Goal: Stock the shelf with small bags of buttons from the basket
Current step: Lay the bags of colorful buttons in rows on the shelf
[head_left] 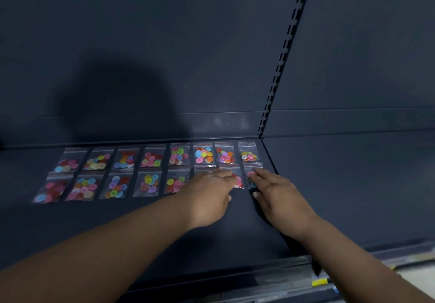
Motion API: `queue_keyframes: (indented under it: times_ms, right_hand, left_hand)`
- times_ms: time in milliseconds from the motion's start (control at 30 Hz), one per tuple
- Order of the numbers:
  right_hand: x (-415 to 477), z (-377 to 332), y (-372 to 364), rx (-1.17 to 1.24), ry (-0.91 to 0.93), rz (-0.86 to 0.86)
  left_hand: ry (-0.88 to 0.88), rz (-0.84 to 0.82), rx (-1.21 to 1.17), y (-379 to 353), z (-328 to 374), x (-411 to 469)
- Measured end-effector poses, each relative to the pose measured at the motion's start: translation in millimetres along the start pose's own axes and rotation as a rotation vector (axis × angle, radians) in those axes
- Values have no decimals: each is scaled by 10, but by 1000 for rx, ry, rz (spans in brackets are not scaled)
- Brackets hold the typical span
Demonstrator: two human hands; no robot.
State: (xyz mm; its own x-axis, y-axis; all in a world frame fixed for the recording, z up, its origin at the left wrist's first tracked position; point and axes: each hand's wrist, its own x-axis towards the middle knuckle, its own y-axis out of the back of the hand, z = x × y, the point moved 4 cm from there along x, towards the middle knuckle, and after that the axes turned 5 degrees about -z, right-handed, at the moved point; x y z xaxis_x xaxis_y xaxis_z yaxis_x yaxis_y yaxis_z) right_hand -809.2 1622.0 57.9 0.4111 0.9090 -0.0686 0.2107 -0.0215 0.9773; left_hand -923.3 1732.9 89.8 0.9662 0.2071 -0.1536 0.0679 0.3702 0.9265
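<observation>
Resting outstretched fingers on clear plastic bags of coloured buttons (238, 182), 3 o'clock on dark metal shelf (164, 220): left hand (209, 193), right hand (276, 193); bags probably light, slippery; pinch corners

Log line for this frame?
left hand: open, on front-row bag | right hand: open, on end bag | shelf: two rows stocked | basket: unseen
</observation>
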Motion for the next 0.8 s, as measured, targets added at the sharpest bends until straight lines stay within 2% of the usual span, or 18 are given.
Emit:
queue_keyframes:
  times_ms: [333,600,800]
  right_hand:
    - [152,-399,284,36,62,74]
    - [594,-1150,391,-8,224,42]
    - [879,-1976,435,9,410,61]
  left_hand:
    - [64,122,-164,176,-224,-191]
    - [215,290,-26,573,-766,-749]
    - [409,359,86,865,-1308,-1496]
